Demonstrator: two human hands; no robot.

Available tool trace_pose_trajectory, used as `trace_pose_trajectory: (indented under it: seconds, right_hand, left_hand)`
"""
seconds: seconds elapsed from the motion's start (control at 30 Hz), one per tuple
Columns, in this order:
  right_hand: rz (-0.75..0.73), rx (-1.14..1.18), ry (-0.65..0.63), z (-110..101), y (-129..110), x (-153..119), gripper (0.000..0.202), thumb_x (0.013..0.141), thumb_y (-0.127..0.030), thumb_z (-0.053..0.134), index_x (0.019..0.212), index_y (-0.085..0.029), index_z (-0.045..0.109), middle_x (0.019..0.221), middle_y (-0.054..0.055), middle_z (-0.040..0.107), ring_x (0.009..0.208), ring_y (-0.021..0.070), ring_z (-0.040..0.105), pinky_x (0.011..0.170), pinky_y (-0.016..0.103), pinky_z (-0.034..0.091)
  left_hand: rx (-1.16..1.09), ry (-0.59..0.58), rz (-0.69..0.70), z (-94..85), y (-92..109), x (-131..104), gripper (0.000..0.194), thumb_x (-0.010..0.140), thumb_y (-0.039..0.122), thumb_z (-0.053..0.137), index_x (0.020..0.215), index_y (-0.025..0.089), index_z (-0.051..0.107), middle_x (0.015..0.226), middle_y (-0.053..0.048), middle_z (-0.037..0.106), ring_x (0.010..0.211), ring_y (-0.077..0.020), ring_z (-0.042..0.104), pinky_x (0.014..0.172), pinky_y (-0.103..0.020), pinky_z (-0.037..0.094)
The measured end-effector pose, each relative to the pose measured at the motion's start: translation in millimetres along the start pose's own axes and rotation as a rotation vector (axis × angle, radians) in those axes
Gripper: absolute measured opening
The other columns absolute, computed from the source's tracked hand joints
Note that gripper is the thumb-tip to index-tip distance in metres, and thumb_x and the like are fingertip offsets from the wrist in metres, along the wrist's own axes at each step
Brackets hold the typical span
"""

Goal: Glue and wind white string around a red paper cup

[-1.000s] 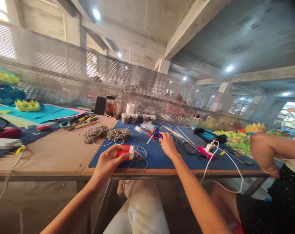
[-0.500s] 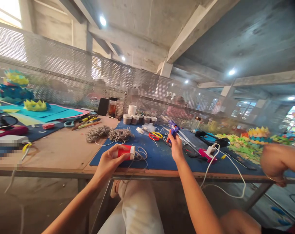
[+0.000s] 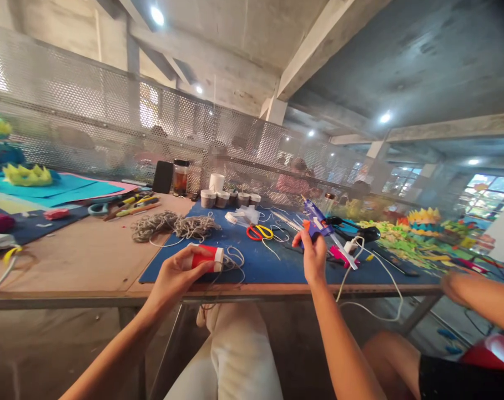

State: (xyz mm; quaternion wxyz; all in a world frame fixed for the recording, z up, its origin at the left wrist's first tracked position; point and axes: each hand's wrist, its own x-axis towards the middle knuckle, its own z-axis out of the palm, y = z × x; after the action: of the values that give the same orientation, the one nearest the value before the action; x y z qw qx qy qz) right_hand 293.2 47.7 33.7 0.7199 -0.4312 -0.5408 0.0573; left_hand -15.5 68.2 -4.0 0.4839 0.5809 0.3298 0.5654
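Note:
My left hand (image 3: 181, 272) is closed around a small red and white paper cup (image 3: 207, 259), which lies on its side above the front of the blue mat (image 3: 252, 272). Grey cord (image 3: 234, 260) trails from the cup's right end. My right hand (image 3: 314, 250) grips the handle of a purple glue gun (image 3: 317, 219), with its nozzle pointing up and away and a pale glue stick out of its back. Between the hands, farther back, lie scissors (image 3: 265, 232) with red and yellow handles. A heap of grey cord (image 3: 172, 226) rests beyond my left hand.
Several small cups (image 3: 222, 199) and a drink jar (image 3: 180, 179) stand at the back before a perforated metal screen (image 3: 110, 122). At right are a power strip (image 3: 344, 255) with a white cable and yellow-green scraps (image 3: 402, 244). Another person's arm (image 3: 480, 297) reaches in there.
My right hand has turned the glue gun and brought it slightly right, so its side and glue stick now show. The left hand still holds the cup. The view has swung right.

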Motion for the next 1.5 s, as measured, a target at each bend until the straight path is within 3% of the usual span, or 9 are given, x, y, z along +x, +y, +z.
trace_pose_trajectory:
  seconds: [0.13, 0.27, 0.37, 0.53, 0.8, 1.23, 1.37, 1.43, 1.5]
  right_hand:
    - [0.011, -0.299, -0.087, -2.6, 15.5, -22.3, 0.037, 0.098, -0.044, 0.047, 0.12, -0.016, 0.057, 0.073, 0.001, 0.062, 0.061, 0.0171, 0.06, 0.062, 0.031, 0.052]
    - [-0.063, -0.535, -0.273, 3.3, 32.8, -36.9, 0.031, 0.095, -0.035, 0.052, 0.12, -0.017, 0.059, 0.105, 0.013, 0.07, 0.095, 0.0261, 0.067, 0.088, 0.04, 0.053]
    - [-0.168, -0.664, -0.509, 13.0, 33.4, -39.5, 0.04, 0.094, -0.022, 0.048, 0.133, -0.018, 0.051, 0.128, 0.015, 0.062, 0.12, 0.0272, 0.058, 0.104, 0.042, 0.045]
    - [-0.219, -0.845, -0.723, 18.2, 25.8, -35.6, 0.053, 0.089, -0.011, 0.045, 0.142, -0.017, 0.043, 0.129, 0.013, 0.059, 0.122, 0.0254, 0.053, 0.106, 0.041, 0.041]
    - [-0.193, -0.973, -0.796, -5.4, 22.7, -29.6, 0.056, 0.085, -0.005, 0.042, 0.139, -0.02, 0.047, 0.127, 0.01, 0.058, 0.118, 0.0237, 0.051, 0.103, 0.037, 0.038]
    - [-0.174, -1.002, -0.909, -2.3, 22.9, -13.2, 0.047, 0.088, -0.01, 0.048, 0.131, -0.026, 0.061, 0.117, 0.006, 0.06, 0.113, 0.0213, 0.054, 0.101, 0.033, 0.039]
    - [-0.167, -1.051, -0.858, 15.1, 20.5, 12.7, 0.032, 0.099, -0.023, 0.044, 0.125, -0.024, 0.063, 0.117, 0.007, 0.061, 0.114, 0.02, 0.055, 0.103, 0.032, 0.039]
    - [-0.143, -1.093, -0.848, 34.7, 26.8, 30.7, 0.031, 0.103, -0.03, 0.04, 0.122, -0.021, 0.063, 0.118, 0.008, 0.061, 0.113, 0.0194, 0.057, 0.101, 0.031, 0.041]
    - [-0.091, -1.153, -0.864, 57.6, 38.0, 48.2, 0.028, 0.102, -0.034, 0.046, 0.117, -0.019, 0.065, 0.119, 0.01, 0.062, 0.11, 0.0207, 0.06, 0.099, 0.034, 0.044]
  left_hand:
    - [0.017, 0.009, -0.019, -0.7, -1.7, -0.1, 0.034, 0.064, 0.039, 0.086, 0.084, 0.017, 0.071, 0.082, -0.003, 0.075, 0.066, -0.0174, 0.067, 0.058, -0.024, 0.053]
    - [0.024, 0.008, -0.024, -2.7, -1.5, -0.5, 0.033, 0.065, 0.038, 0.087, 0.085, 0.018, 0.071, 0.087, -0.004, 0.076, 0.072, -0.0182, 0.069, 0.064, -0.024, 0.055]
    - [0.025, 0.015, -0.02, -3.1, -0.6, -1.9, 0.032, 0.069, 0.038, 0.085, 0.088, 0.017, 0.07, 0.089, -0.004, 0.076, 0.076, -0.0183, 0.069, 0.068, -0.025, 0.055]
    - [-0.004, 0.019, -0.034, -2.3, 0.2, -3.5, 0.033, 0.07, 0.036, 0.084, 0.092, 0.018, 0.068, 0.082, -0.001, 0.074, 0.07, -0.0162, 0.067, 0.067, -0.025, 0.054]
    - [0.047, 0.022, 0.001, -1.3, -1.5, -1.4, 0.031, 0.069, 0.038, 0.084, 0.089, 0.018, 0.071, 0.085, -0.003, 0.075, 0.072, -0.0179, 0.068, 0.066, -0.025, 0.054]
    - [0.037, 0.014, 0.009, -1.5, -3.3, -0.2, 0.03, 0.068, 0.038, 0.084, 0.086, 0.018, 0.07, 0.082, -0.002, 0.075, 0.07, -0.0176, 0.068, 0.066, -0.025, 0.054]
    - [0.073, 0.013, 0.046, -2.4, -6.1, 0.5, 0.028, 0.07, 0.038, 0.083, 0.085, 0.018, 0.07, 0.081, -0.002, 0.074, 0.071, -0.0179, 0.067, 0.065, -0.024, 0.051]
    - [0.107, 0.031, 0.05, -3.2, -7.0, -0.1, 0.026, 0.071, 0.037, 0.082, 0.085, 0.018, 0.071, 0.08, -0.002, 0.073, 0.069, -0.0166, 0.065, 0.062, -0.023, 0.05]
    - [0.116, 0.033, 0.044, -4.0, -7.3, -1.3, 0.026, 0.071, 0.037, 0.082, 0.085, 0.018, 0.071, 0.078, -0.001, 0.072, 0.066, -0.0158, 0.064, 0.059, -0.022, 0.049]
